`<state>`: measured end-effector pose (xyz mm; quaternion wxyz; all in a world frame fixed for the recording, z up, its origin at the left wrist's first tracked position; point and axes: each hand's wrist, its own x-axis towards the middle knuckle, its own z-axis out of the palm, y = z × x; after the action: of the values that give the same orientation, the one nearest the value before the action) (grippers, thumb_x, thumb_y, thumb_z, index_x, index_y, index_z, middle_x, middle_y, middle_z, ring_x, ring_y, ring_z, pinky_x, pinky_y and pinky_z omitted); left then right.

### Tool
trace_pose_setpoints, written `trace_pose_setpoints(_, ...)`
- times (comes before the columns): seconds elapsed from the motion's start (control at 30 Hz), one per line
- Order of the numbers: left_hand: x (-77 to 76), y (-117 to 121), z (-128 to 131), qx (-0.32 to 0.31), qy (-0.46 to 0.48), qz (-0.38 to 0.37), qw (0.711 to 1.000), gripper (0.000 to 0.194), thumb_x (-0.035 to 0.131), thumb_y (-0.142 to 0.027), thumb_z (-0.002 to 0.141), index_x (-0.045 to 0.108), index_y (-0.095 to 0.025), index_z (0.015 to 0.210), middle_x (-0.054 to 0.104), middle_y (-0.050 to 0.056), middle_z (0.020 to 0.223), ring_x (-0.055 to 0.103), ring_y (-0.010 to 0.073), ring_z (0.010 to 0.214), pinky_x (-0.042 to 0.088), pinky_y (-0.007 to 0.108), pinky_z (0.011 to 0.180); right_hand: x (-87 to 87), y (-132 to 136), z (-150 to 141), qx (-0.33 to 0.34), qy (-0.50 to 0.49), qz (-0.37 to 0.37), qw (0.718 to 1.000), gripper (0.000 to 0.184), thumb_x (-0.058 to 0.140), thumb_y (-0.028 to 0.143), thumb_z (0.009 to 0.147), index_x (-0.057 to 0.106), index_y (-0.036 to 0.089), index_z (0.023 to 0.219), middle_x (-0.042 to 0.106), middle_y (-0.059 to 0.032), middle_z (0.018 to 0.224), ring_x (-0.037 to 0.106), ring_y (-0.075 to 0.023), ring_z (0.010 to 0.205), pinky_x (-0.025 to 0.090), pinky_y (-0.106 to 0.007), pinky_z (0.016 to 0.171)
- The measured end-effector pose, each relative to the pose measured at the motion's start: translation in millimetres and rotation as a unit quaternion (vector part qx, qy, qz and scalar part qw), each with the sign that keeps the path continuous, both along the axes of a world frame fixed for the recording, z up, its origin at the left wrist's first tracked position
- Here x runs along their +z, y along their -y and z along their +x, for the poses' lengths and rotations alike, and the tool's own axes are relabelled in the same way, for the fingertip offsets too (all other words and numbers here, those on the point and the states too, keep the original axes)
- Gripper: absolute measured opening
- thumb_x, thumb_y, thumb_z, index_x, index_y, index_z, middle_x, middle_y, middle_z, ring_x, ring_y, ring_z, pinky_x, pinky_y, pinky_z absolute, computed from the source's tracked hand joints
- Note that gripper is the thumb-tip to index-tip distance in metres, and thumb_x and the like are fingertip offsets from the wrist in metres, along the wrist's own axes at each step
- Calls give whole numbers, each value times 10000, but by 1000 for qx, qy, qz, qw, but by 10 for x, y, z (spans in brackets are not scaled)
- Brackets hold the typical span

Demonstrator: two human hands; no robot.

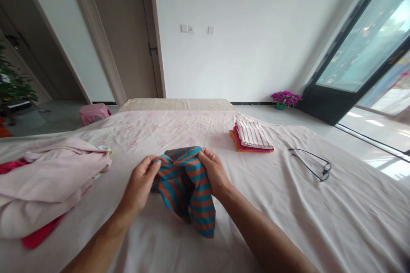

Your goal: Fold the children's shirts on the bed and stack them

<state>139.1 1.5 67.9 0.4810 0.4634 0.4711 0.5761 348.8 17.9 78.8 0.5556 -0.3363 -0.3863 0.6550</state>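
Note:
A teal and brown striped garment (201, 194) hangs bunched between my two hands, just above the pale sheet; its exact kind I cannot tell. My left hand (144, 175) pinches its left upper edge between thumb and fingers. On the other side my right hand (214, 170) grips the upper right part, thumb on top. Loose folds droop below, with a dark hollow in the middle. Beyond my right hand lies a neat stack of folded cloths (253, 135), a white one with red stripes on top of dark red and orange ones.
At left a heap of pink clothes (54, 170) lies with red pieces under it. Black-framed eyeglasses (325, 171) rest on the sheet (269, 204) at right. A pink stool (94, 113) and a pot of magenta flowers (285, 99) stand on the floor beyond.

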Motion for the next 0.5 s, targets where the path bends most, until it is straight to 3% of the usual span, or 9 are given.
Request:
trace_pose_setpoints(0.13, 206, -104, -254, 126, 200, 29, 971, 184, 690, -342, 798, 676, -204, 919, 736, -8, 828, 699, 181, 844, 568, 287, 790, 6, -237, 235, -56, -11, -23, 998, 322, 752, 483, 698, 634, 225, 848, 673, -1, 729, 619, -209, 704, 494, -319, 654)
trace_pose_setpoints(0.23, 304, -125, -356, 106, 265, -14, 958, 262, 656, -343, 830, 683, -230, 1065, 751, 7, 922, 703, 199, 873, 591, 342, 795, -139, -415, 373, -73, 65, -30, 995, 263, 717, 440, 699, 608, 214, 778, 634, 10, 679, 572, -179, 643, 459, -299, 615)
trace_pose_setpoints(0.3, 313, -107, -344, 73, 268, -49, 959, 317, 647, -362, 845, 664, -252, 1142, 745, 5, 932, 699, 191, 813, 604, 349, 728, -226, -450, 393, -93, 182, 7, 979, 218, 672, 410, 737, 628, 213, 818, 644, -1, 751, 561, -169, 666, 450, -295, 629)
trace_pose_setpoints(0.4, 279, -57, -244, 54, 254, -67, 963, 353, 664, -352, 838, 640, -258, 1177, 713, -18, 841, 623, 124, 596, 566, 272, 546, -231, -327, 303, -148, 383, 128, 903, 228, 599, 396, 834, 661, 248, 995, 654, -29, 995, 584, -186, 838, 458, -320, 752)
trace_pose_setpoints(0.5, 258, 12, -112, 26, 253, -74, 964, 382, 714, -372, 797, 633, -252, 1151, 662, -37, 736, 519, 81, 469, 447, 197, 399, -137, -103, 141, -147, 504, 229, 820, 332, 580, 453, 888, 633, 268, 1158, 626, -61, 1143, 571, -227, 1019, 428, -362, 884)
